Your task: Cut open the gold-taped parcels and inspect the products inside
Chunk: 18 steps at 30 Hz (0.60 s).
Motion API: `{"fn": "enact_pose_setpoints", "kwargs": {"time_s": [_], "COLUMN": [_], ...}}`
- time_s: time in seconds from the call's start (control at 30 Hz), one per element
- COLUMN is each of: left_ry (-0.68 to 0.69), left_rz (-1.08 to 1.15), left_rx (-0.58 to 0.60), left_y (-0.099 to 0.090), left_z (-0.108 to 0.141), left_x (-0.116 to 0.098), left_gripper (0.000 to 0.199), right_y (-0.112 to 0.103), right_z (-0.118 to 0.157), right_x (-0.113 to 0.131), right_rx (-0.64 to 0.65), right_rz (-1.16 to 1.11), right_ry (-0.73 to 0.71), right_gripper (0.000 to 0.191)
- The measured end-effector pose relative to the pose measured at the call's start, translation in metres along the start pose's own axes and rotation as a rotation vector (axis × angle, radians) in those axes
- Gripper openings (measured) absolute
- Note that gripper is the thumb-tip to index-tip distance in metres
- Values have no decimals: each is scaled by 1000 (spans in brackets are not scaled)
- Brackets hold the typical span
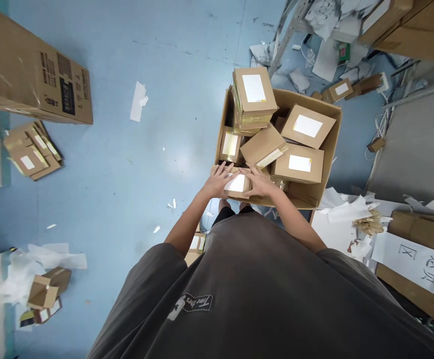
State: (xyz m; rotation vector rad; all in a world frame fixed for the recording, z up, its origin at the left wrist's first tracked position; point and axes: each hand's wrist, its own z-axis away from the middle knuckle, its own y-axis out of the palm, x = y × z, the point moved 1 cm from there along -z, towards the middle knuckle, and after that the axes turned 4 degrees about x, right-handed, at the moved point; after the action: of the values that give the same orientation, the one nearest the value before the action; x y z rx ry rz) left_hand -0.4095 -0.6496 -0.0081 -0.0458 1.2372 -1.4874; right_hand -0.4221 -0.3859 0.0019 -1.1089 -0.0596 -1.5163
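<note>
A small cardboard box [235,183] with a white label sits in the near left corner of a large open carton [331,142]. My left hand [217,181] holds this box at its left side, fingers spread along the far edge. From the right, my right hand [260,181] grips the same box, its fingertips close to those of the left. Just beyond stands another labelled box [230,144]. A tilted box [264,145] leans in the middle of the carton, beside a stack topped by a labelled box [254,89]. Further labelled boxes [308,125] fill the right side.
A metal rack [289,35] with paper scraps and boxes stands beyond the carton. A big printed carton [52,80] and flattened boxes [33,152] are at left. Paper litter [138,102] lies on the blue floor. Right of me is a carton with a handwritten sign [416,264].
</note>
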Motion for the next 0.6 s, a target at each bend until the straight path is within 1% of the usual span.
{"fn": "enact_pose_setpoints", "kwargs": {"time_s": [0.07, 0.1, 0.17, 0.2, 0.23, 0.27, 0.33, 0.4, 0.43, 0.53, 0.6], "left_ry": [-31, -42, -52, -51, -49, -48, -51, -64, -77, -130, -159], "left_rz": [2, 3, 0, -6, -13, -21, -33, -38, -39, -40, -40], "left_rx": [6, 6, -8, -17, -21, -18, 3, 25, 29, 26, 27], "left_y": [-3, -5, -9, -10, -11, -12, -13, -15, -16, -20, -22], "left_z": [5, 6, 8, 9, 9, 9, 9, 8, 7, 3, 0], "left_x": [0, -1, -2, -2, -3, -2, -1, 0, 1, 0, -2], "left_gripper": [135, 136, 135, 134, 133, 132, 129, 124, 122, 122, 126], "right_y": [-8, -15, -34, -44, -56, -66, -87, -101, -106, -110, -105], "right_z": [0, -1, -6, -10, -15, -21, -34, -52, -63, -101, -128], "right_x": [-7, -14, -31, -40, -50, -58, -73, -83, -87, -99, -110], "right_rx": [-73, -135, -276, -329, -354, -348, -279, -176, -120, 27, 101], "right_rz": [-8, -1, 42, 76, 113, 150, 224, 296, 328, 380, 398], "right_ry": [17, 48, 143, 191, 224, 239, 217, 143, 95, -32, -51], "right_gripper": [119, 119, 126, 129, 130, 128, 114, 101, 97, 92, 93]}}
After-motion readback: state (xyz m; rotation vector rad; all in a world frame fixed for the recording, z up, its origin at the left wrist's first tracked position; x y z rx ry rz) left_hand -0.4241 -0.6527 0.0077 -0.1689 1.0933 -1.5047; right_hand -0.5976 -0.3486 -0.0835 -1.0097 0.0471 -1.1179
